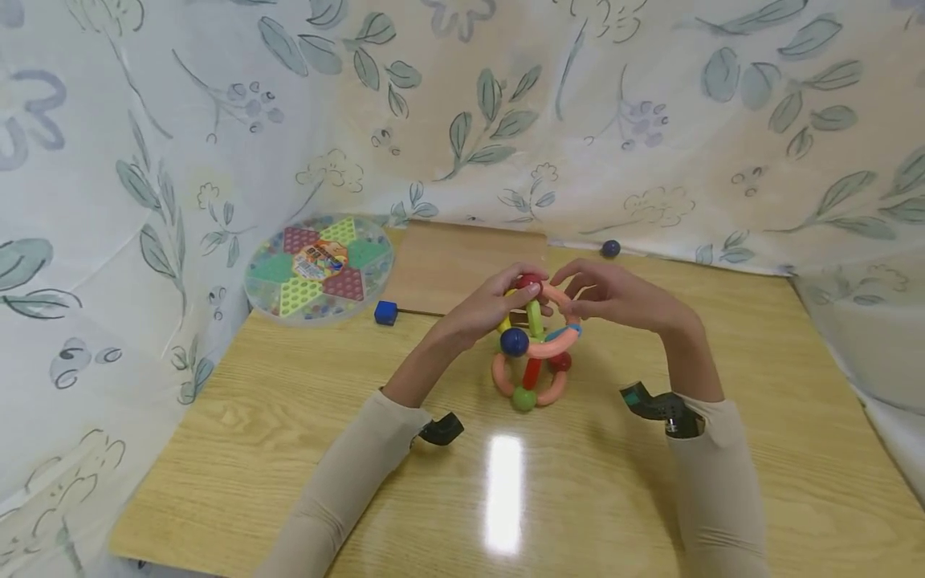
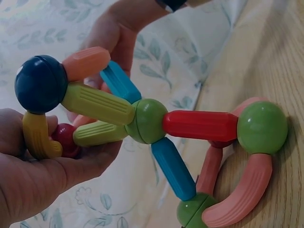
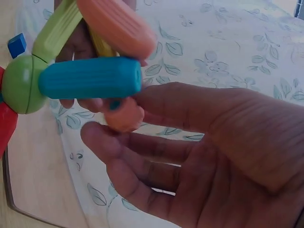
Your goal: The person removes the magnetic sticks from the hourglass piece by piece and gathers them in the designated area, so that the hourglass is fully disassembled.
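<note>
Presumably to prevent sagging, steadied the frame (image 1: 531, 373) on the table (image 1: 759, 353), gripping its red ball (image 1: 531, 282) in the left hand (image 1: 493, 303) and pinching a pink rod (image 1: 558, 297) in the right hand (image 1: 623, 297).

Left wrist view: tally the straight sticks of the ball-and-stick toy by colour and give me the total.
Yellow-green sticks: 2
Blue sticks: 2
Red stick: 1
Total: 5
</note>
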Available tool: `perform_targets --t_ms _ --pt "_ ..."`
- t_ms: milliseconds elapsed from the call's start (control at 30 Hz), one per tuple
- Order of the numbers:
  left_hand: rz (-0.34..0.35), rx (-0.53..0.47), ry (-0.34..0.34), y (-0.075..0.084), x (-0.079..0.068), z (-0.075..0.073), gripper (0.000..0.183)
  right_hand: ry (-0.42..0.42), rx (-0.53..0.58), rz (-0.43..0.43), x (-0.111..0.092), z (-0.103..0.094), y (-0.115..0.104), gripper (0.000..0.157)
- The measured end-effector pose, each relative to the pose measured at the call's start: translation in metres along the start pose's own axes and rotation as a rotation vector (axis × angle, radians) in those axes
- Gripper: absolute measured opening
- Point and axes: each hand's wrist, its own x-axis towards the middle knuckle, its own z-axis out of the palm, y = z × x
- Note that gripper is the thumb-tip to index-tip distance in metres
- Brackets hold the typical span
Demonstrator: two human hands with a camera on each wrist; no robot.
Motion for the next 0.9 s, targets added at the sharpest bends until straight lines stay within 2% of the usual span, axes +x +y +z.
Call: perform_targets --t_ms 100,200,400,567,633,767,833,900 --pt "-0.014 -0.004 0.007 -0.001 0.001 0.000 0.031 -0.018 -0.025 -0.018 0.003 0.002 0.002 0.038" --pt "-0.006 -0.007 0.005 -0.002 0.001 0.001 0.031 0.009 -0.098 -0.054 0.003 0.002 0.003 0.038" --pt "0.005 0.034 0.016 -0.001 0.002 0.000 0.032 0.175 -0.234 -0.200 0.002 0.003 0.001 0.036" --pt "-0.028 0.036 0.027 0.001 0.002 0.003 0.032 0.301 -0.328 -0.228 0.000 0.004 -0.007 0.030" --pt "-0.029 0.023 0.027 0.002 0.002 0.004 0.032 0.357 -0.400 -0.196 -0.001 0.003 -0.009 0.027" --pt "-0.027 0.007 0.041 0.003 0.004 0.005 0.032 0.534 -0.535 -0.078 -0.003 -0.006 -0.006 0.025" --pt "-0.032 0.003 0.042 0.004 0.005 0.005 0.032 0.600 -0.543 0.005 -0.006 -0.013 0.004 0.024" --pt "-0.034 0.004 0.040 0.006 0.005 0.005 0.032 0.616 -0.512 0.041 -0.008 -0.021 0.019 0.025"
